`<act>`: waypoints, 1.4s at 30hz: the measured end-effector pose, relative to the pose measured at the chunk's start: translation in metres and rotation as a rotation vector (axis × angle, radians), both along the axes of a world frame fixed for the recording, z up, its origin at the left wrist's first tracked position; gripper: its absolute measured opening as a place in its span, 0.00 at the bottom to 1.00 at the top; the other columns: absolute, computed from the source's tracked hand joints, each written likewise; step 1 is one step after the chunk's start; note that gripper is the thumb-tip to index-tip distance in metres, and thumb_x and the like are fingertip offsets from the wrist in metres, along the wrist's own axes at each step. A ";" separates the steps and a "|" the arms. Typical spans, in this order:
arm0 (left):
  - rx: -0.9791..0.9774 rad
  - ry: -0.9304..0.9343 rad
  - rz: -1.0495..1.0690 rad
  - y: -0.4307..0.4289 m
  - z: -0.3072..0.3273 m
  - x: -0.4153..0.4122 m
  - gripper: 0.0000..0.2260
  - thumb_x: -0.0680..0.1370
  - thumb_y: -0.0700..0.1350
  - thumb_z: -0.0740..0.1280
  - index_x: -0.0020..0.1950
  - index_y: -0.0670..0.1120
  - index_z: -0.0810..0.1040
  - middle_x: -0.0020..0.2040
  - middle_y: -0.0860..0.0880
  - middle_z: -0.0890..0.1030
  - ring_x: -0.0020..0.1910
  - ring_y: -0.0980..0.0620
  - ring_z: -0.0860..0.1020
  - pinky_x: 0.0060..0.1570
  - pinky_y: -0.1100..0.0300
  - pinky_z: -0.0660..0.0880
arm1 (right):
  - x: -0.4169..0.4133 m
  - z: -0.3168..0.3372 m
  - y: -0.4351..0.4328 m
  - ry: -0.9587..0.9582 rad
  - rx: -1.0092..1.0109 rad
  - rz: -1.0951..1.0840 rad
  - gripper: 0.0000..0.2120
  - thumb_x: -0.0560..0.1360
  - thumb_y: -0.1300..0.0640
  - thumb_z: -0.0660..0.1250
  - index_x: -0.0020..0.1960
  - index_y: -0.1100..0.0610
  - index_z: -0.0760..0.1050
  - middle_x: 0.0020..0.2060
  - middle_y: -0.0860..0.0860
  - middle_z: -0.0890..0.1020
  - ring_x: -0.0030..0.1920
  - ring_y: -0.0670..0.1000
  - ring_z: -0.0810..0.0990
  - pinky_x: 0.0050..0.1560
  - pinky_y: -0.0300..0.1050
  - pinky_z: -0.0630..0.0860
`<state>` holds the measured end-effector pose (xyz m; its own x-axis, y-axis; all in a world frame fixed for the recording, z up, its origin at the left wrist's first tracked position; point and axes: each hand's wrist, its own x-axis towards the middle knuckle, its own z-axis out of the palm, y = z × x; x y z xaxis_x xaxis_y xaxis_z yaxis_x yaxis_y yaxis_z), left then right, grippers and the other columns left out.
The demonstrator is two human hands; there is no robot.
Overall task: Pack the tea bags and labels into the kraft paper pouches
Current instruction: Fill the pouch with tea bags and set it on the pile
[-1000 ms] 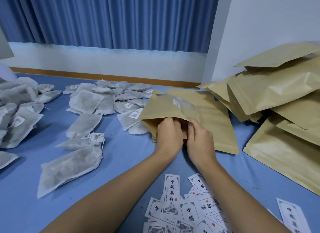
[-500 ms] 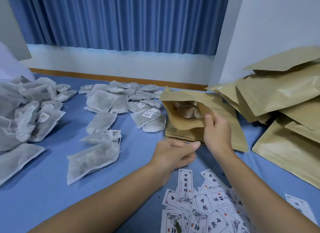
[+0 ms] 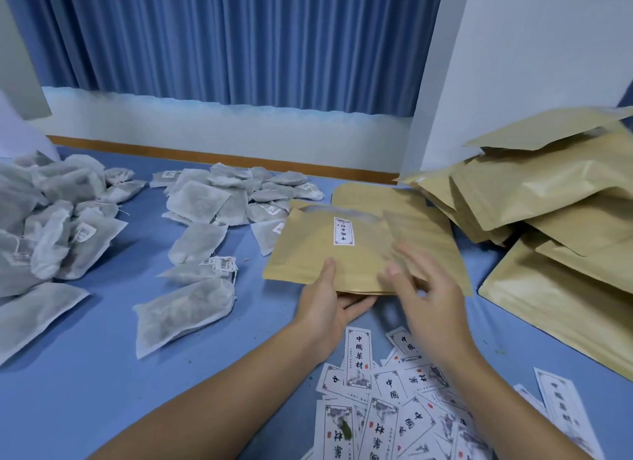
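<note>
A kraft paper pouch (image 3: 318, 254) with a white label window on its face lies tilted over a flat stack of pouches (image 3: 421, 226) in the middle of the blue surface. My left hand (image 3: 329, 298) holds its near edge, thumb on top and fingers underneath. My right hand (image 3: 424, 288) hovers blurred over the pouch's right near corner, fingers spread and holding nothing. White tea bags (image 3: 209, 199) lie in loose heaps to the left. Printed paper labels (image 3: 387, 408) are scattered just in front of me.
A big heap of kraft pouches (image 3: 548, 199) fills the right side against a white wall. More tea bags (image 3: 44, 226) are piled at the far left. A blue curtain hangs behind the surface.
The pouch, held open by my right hand with tea bags showing inside, now lies with its labelled face up. My left hand has taken its near edge; my right hand has let go.
</note>
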<state>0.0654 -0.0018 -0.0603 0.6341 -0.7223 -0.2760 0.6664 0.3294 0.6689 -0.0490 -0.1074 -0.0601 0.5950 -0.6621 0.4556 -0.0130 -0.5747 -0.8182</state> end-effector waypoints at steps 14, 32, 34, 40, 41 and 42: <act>0.070 -0.216 -0.073 0.005 -0.007 -0.014 0.08 0.73 0.42 0.76 0.51 0.44 0.82 0.42 0.46 0.81 0.35 0.52 0.77 0.28 0.62 0.70 | -0.008 -0.001 0.004 -0.220 0.691 0.180 0.07 0.77 0.55 0.72 0.42 0.56 0.80 0.30 0.54 0.75 0.29 0.50 0.71 0.28 0.39 0.69; 0.172 -0.315 0.010 0.002 -0.008 -0.023 0.07 0.73 0.41 0.76 0.42 0.39 0.81 0.33 0.46 0.79 0.30 0.52 0.74 0.33 0.61 0.71 | -0.004 -0.005 0.021 -0.158 0.604 0.074 0.12 0.78 0.57 0.71 0.36 0.57 0.81 0.26 0.54 0.75 0.27 0.49 0.71 0.31 0.38 0.71; 0.171 -0.316 0.007 0.002 -0.008 -0.024 0.09 0.73 0.43 0.77 0.41 0.39 0.81 0.33 0.45 0.79 0.31 0.51 0.74 0.33 0.60 0.71 | -0.003 -0.006 0.024 -0.191 0.654 0.076 0.13 0.77 0.55 0.72 0.35 0.56 0.80 0.27 0.55 0.75 0.29 0.50 0.72 0.33 0.41 0.71; 0.095 -0.235 0.063 0.003 -0.006 -0.025 0.06 0.74 0.42 0.76 0.45 0.41 0.81 0.39 0.44 0.82 0.35 0.50 0.76 0.32 0.59 0.71 | -0.004 -0.005 0.025 -0.240 0.680 0.041 0.12 0.77 0.55 0.73 0.37 0.59 0.78 0.28 0.54 0.76 0.28 0.50 0.72 0.34 0.44 0.71; 0.097 -0.227 0.062 0.003 -0.006 -0.024 0.06 0.74 0.42 0.76 0.46 0.41 0.81 0.40 0.45 0.82 0.35 0.51 0.76 0.32 0.59 0.71 | -0.005 -0.005 0.024 -0.252 0.682 0.013 0.13 0.77 0.54 0.73 0.38 0.61 0.78 0.28 0.53 0.76 0.28 0.50 0.71 0.34 0.44 0.70; 0.099 -0.229 0.048 0.003 -0.006 -0.024 0.07 0.74 0.42 0.76 0.47 0.41 0.82 0.41 0.45 0.82 0.35 0.52 0.77 0.33 0.59 0.71 | -0.005 -0.006 0.023 -0.264 0.698 -0.003 0.13 0.76 0.53 0.73 0.39 0.62 0.78 0.28 0.53 0.76 0.28 0.50 0.71 0.34 0.44 0.69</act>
